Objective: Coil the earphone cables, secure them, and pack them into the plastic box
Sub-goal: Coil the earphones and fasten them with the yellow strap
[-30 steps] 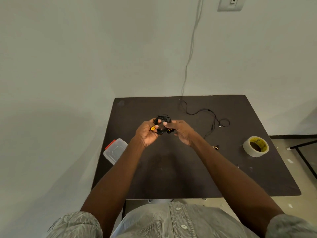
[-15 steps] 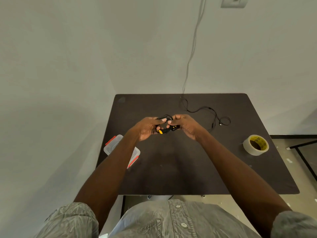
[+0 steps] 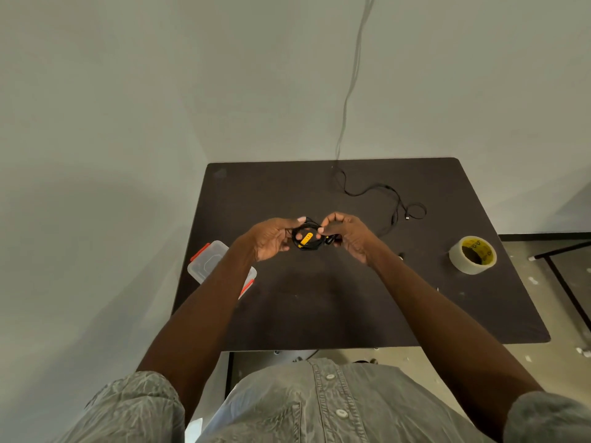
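Observation:
A black earphone cable with yellow parts (image 3: 306,239) is wound into a small coil, held above the dark table (image 3: 351,308) between both hands. My left hand (image 3: 270,239) grips the coil's left side. My right hand (image 3: 347,233) pinches its right side with fingertips and thumb. A clear plastic box with red clips (image 3: 212,265) stands at the table's left edge, partly hidden behind my left forearm. A second black cable (image 3: 388,201) lies loose at the back right of the table.
A roll of clear tape with a yellow core (image 3: 472,254) lies near the table's right edge. A thin grey wire (image 3: 350,91) runs down the wall to the table's back. A small dark item (image 3: 401,255) lies beside my right wrist.
Both hands have stayed together on the coil; the coil has turned so its loop and yellow piece face the camera. The view has shifted slightly.

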